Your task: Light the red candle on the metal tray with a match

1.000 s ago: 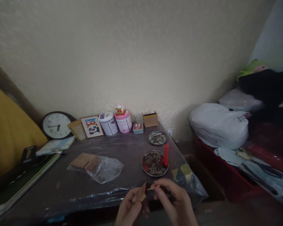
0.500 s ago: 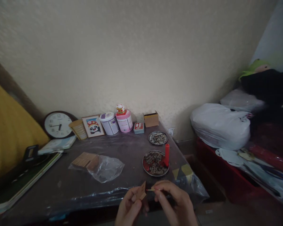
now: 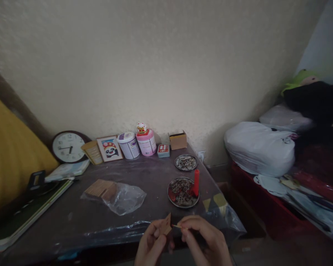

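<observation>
Between the thumb and fingers of my left hand [image 3: 152,242] is a small brown matchbox [image 3: 165,225], tilted at the table's near edge. My right hand [image 3: 204,236] is closed in a pinch on a thin match [image 3: 177,226]. The match's dark tip meets the side of the matchbox facing it; no flame shows. Just beyond my hands stands a red candle [image 3: 197,183], upright at the right rim of a round metal plate [image 3: 182,204]. Red wax and dark marks cover part of that plate.
A second speckled plate [image 3: 185,162] lies farther back. A stack of brown boxes [image 3: 101,188] in clear plastic sits left. Along the wall stand a clock [image 3: 68,147], a picture frame [image 3: 110,149], tins [image 3: 129,146] and a cardboard box [image 3: 178,141]. White bags [image 3: 261,147] are right of the table.
The match has shifted slightly down, its tip staying close to the matchbox. My right hand has tilted a little; the candle and plates have not moved.
</observation>
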`<state>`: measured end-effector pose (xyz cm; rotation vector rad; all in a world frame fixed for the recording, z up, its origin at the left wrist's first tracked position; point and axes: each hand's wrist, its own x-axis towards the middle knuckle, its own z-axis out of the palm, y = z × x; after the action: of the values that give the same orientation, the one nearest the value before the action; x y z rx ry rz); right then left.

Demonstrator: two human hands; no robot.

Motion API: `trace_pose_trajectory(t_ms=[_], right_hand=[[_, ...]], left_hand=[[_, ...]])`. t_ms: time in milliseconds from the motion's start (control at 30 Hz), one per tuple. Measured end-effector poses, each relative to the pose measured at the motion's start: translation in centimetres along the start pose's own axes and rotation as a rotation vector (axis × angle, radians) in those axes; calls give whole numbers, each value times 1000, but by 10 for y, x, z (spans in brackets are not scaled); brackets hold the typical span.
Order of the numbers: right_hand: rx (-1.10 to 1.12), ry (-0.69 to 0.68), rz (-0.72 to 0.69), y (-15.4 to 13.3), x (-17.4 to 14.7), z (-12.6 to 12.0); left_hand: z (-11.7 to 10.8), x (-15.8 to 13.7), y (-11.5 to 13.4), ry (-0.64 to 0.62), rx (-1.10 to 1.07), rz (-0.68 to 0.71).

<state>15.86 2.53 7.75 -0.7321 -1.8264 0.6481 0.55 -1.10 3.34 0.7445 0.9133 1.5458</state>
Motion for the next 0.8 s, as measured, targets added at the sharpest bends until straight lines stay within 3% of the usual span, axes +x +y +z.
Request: trace_pose_trajectory(t_ms=[333,800], right_hand=[[-82,20,-123,-2,0,0],[-81,60,-158,-5,-3,-1]], left_hand=[[-3,1,-4,3,6,28],[-1,0,-2,15,36,68]])
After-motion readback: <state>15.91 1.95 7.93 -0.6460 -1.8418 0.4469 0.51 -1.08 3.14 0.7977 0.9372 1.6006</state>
